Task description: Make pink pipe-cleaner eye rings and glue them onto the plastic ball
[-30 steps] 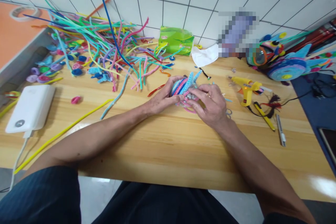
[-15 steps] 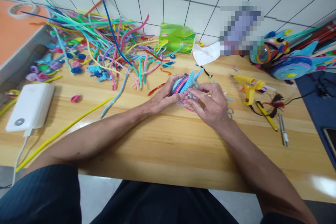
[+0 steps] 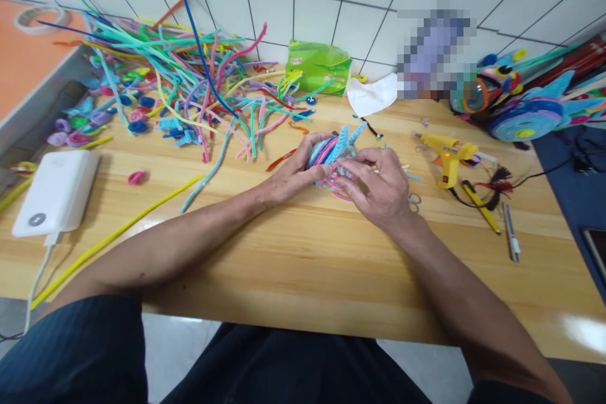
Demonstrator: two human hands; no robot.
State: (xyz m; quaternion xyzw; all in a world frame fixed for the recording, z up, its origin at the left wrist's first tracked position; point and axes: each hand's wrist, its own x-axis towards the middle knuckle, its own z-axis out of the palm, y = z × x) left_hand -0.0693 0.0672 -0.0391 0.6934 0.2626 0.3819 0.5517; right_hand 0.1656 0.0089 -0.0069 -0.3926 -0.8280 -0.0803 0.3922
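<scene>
Between my hands, just above the wooden table, is a rounded craft piece wound with blue, pink and light blue pipe cleaners. Two light blue points stick up from its top, and a pink loop hangs at its underside. My left hand is wrapped round its left side, thumb across the front. At the right side, the fingers of my right hand pinch at a pink pipe cleaner on the piece. My fingers partly cover the spot where they meet it. Small scissors lie beside my right wrist.
Loose pipe cleaners are heaped at the back left. A white power bank with a cable stands at left. A yellow glue gun, a yellow pencil-like tool and a utility knife lie at right. A green packet leans on the wall.
Both hands stay almost in place around the craft piece. The fingers of my right hand shift only slightly, and the view moves a little.
</scene>
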